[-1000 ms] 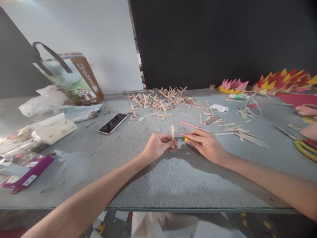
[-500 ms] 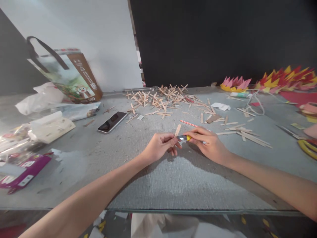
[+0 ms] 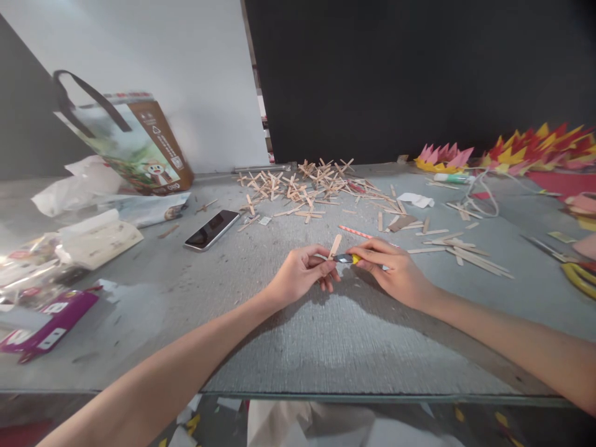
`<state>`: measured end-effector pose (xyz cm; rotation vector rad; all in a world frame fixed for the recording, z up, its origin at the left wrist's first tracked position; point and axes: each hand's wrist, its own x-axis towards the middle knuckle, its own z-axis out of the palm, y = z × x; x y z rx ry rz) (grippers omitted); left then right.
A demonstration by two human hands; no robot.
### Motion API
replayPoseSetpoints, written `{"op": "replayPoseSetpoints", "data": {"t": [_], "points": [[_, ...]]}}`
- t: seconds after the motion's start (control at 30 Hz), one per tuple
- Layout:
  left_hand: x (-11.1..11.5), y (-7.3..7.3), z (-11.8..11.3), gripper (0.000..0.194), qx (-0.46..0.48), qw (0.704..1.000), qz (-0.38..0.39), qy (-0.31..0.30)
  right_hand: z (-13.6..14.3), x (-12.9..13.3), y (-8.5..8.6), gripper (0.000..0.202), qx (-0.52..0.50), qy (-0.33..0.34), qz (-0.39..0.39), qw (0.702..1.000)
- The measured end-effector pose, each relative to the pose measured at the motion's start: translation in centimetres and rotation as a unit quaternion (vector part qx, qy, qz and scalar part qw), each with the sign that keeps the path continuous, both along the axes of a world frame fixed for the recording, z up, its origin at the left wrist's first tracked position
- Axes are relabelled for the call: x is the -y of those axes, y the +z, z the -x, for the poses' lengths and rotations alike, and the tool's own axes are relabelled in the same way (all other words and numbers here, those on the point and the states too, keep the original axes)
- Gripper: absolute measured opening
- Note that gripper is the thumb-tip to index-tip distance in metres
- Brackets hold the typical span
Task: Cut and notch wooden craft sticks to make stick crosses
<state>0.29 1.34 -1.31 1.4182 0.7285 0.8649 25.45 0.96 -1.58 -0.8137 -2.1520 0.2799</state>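
Between the thumb and fingers of my left hand is a wooden craft stick, its rounded end pointing up and away. My right hand is closed around a utility knife with a yellow part near its front. The knife's dark, shiny blade end reaches left to the stick, close to my left fingertips; whether it is cutting into the wood I cannot tell. Just beyond my right hand lies a red-and-white striped straw, partly hidden by the fingers.
A heap of craft sticks lies at the back, with loose sticks to the right. A phone, a paper bag and a purple packet are on the left. Scissors and paper crowns lie right.
Almost nothing differs. Both hands keep the same hold on the stick and the knife; the view has shifted very slightly.
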Motion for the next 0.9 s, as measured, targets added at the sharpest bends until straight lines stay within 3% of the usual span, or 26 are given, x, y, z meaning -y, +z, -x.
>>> {"op": "replayPoseSetpoints", "data": {"t": [0.9], "points": [[0.00,0.11,0.18,0.040,0.009,1.000,0.008,-0.027,0.12,0.16,0.33,0.026,0.000,-0.002,-0.001,1.000]]}}
